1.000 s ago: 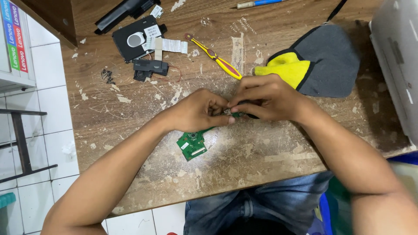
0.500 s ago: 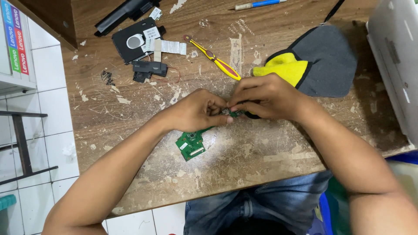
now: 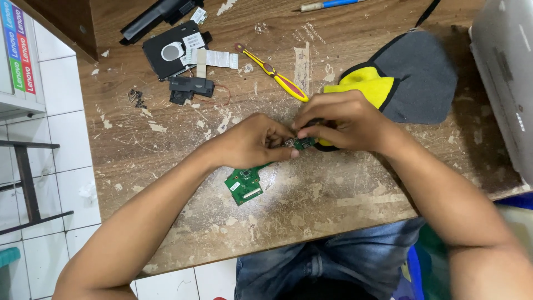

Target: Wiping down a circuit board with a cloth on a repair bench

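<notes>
Both my hands meet over the middle of the worn wooden table (image 3: 344, 200). My left hand (image 3: 252, 141) pinches one end of a small green circuit board (image 3: 304, 145). My right hand (image 3: 344, 119) grips the same small board from the other side, with a yellow-handled tool partly hidden under its palm. A second, larger green circuit board (image 3: 244, 184) lies flat on the table just below my left hand, apart from both hands.
A yellow and red toothbrush (image 3: 272, 72) lies behind my hands. A black drive with a white ribbon cable (image 3: 177, 51), a small black part (image 3: 191, 88) and loose screws (image 3: 135, 98) sit at the back left. A grey and yellow cloth (image 3: 411, 78) lies right; a grey laptop (image 3: 508, 72) stands at the right edge.
My hands have stayed together on the small board with only slight finger movement. Nothing else on the table has moved.
</notes>
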